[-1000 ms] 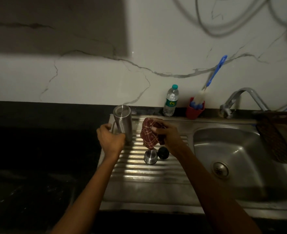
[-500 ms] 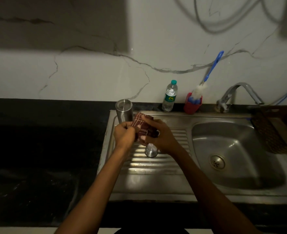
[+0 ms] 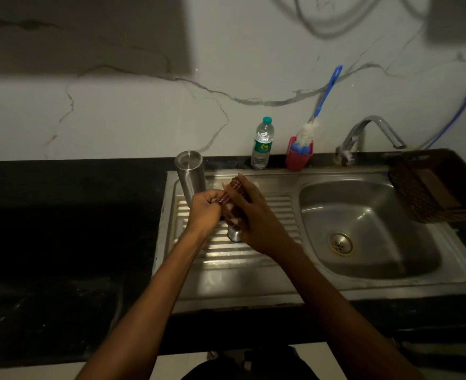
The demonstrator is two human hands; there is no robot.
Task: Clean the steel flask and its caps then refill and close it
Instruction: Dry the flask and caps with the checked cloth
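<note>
The steel flask [image 3: 190, 176] stands upside down at the back left corner of the ribbed drainboard [image 3: 278, 215], with no hand on it. My left hand [image 3: 204, 212] and my right hand [image 3: 256, 215] meet just right of the flask and both hold a dark red checked cloth [image 3: 233, 197] between them. The left fingers pinch its left end, and the right hand lies over it with fingers stretched along it. A steel cap [image 3: 234, 233] stands on the drainboard under my hands. The black cap is hidden.
A plastic water bottle [image 3: 262, 144] and a red cup [image 3: 299, 156] holding a blue-handled bottle brush [image 3: 326, 91] stand at the wall. The tap [image 3: 369, 133] reaches over the sink basin [image 3: 369, 229]. A brown woven basket [image 3: 435, 187] sits at the right. Black countertop [image 3: 61, 229] lies left.
My left hand let go of the flask and came over to the cloth. My right hand brought the cloth down over the caps, and both hands now hold it.
</note>
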